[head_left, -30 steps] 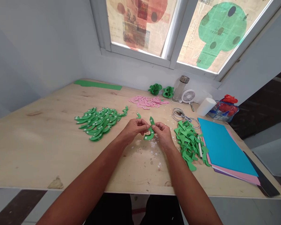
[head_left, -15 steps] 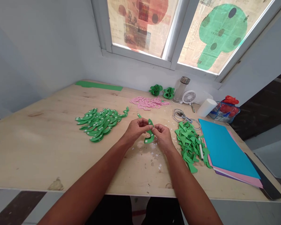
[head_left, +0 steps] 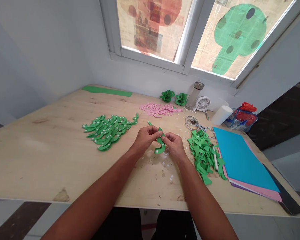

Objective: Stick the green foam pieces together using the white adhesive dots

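A curved green paper cutout (head_left: 160, 149) with small white squares on it hangs between my hands, above the middle of the table. My left hand (head_left: 148, 137) pinches it near its upper part with thumb and finger. From the other side, the fingertips of my right hand (head_left: 173, 143) close on the same piece. Just behind my left hand the tip of another green strip (head_left: 149, 123) shows on the table. To the left lies a spread pile of similar curved green pieces (head_left: 110, 130), many with white squares. Tiny white paper bits (head_left: 168, 165) lie scattered below my hands.
Green scraps (head_left: 202, 153) and a white pen (head_left: 215, 159) lie right of my hands, beside coloured sheets (head_left: 242, 156). Behind are tape rolls with scissors (head_left: 193, 123), pink cutouts (head_left: 160, 110), green paper balls (head_left: 167, 96), a bottle (head_left: 193, 95), a fan (head_left: 202, 103) and a white roll (head_left: 222, 115).
Both hands keep their pinch on the green cutout, with only a slight shift of the fingers. The whole view has moved a little; nothing else has visibly changed.
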A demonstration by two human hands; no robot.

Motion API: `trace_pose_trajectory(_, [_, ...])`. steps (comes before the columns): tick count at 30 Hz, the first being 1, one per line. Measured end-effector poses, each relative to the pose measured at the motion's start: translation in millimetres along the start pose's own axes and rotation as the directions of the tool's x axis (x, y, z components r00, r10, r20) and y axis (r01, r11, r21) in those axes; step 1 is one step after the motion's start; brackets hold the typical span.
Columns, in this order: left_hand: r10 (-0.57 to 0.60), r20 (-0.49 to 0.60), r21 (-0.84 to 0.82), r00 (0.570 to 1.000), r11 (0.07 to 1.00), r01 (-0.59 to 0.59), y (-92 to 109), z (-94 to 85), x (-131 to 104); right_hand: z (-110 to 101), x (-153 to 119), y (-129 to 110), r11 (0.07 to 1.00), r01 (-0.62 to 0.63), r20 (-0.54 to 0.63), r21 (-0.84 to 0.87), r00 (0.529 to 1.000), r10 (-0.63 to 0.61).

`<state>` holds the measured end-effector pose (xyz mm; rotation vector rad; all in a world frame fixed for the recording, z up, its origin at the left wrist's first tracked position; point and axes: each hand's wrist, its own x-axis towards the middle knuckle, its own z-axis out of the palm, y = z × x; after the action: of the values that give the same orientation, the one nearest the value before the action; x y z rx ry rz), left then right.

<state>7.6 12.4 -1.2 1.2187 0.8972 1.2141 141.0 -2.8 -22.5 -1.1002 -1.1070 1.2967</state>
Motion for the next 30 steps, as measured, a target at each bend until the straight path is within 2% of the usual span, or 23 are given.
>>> trace_pose_trajectory(4, [-0.038, 0.010, -0.052, 0.999, 0.998, 0.038, -2.5, -1.9, 1.0, 0.6, -1.6, -2.3, 1.000, -0.002, -0.010, 0.004, 1.000, 0.002])
trace_pose_trajectory(7, [-0.110, 0.052, -0.178, 0.993, 0.977, 0.118, -4.4, -4.2, 1.4, 0.9, -2.4, -2.7, 1.000, 0.002, 0.000, 0.012, 1.000, -0.002])
trace_pose_trajectory(11, [-0.236, 0.146, -0.360, 0.961, 0.892, 0.274, -3.9, -6.5, 0.9, 2.2, -3.9, -4.2, 0.999, 0.043, 0.044, 0.014, 0.998, -0.044])
trace_pose_trajectory(15, [-0.289, 0.228, -0.442, 0.930, 0.820, 0.363, -1.6, -6.8, 0.1, 3.5, -5.4, -7.8, 0.995, 0.094, 0.062, -0.011, 0.994, -0.093])
trace_pose_trajectory(23, [-0.295, 0.217, -0.366, 0.931, 0.859, 0.358, 0.3, -11.1, 2.2, 2.0, -4.7, -7.0, 0.994, 0.096, 0.034, -0.044, 0.995, -0.094])
trace_pose_trajectory(27, [-0.285, 0.203, -0.403, 0.937, 0.848, 0.345, -0.7, -14.0, 3.3, 0.9, -5.0, -5.5, 0.994, 0.094, 0.084, -0.057, 0.992, -0.089])
trace_pose_trajectory(30, [-0.280, 0.260, -0.462, 0.924, 0.804, 0.373, 0.4, -13.5, 1.4, -0.4, -6.1, -5.4, 0.992, 0.123, 0.135, -0.023, 0.984, -0.119])
